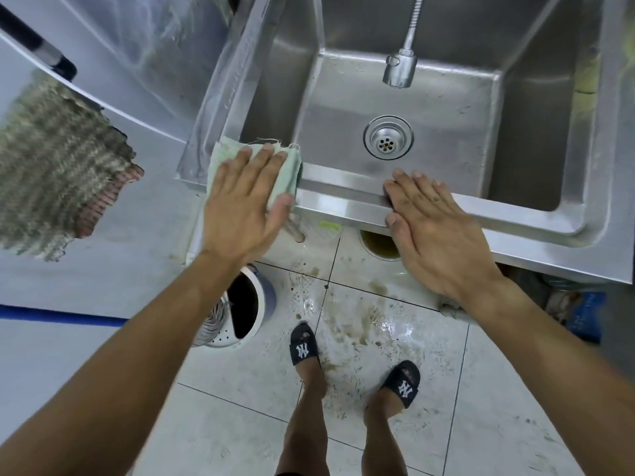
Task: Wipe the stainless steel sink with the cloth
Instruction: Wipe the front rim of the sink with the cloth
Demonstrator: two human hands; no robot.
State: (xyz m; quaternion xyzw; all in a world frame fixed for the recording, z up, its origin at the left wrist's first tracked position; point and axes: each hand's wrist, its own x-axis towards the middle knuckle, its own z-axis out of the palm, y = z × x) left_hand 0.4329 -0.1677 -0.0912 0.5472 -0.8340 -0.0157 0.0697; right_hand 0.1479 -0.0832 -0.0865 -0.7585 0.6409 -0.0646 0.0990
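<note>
The stainless steel sink fills the upper right, with a deep basin and a round drain. A pale green cloth lies on the sink's front left corner. My left hand presses flat on the cloth with straight fingers, thumb at the cloth's right edge. My right hand rests flat on the front rim, fingers straight and reaching over the inner edge. It holds nothing.
A flexible spray faucet hangs over the basin. A white bucket stands on the wet, dirty tiled floor below the sink's left corner. A grimy mop head is at the left. My feet in black slippers stand below.
</note>
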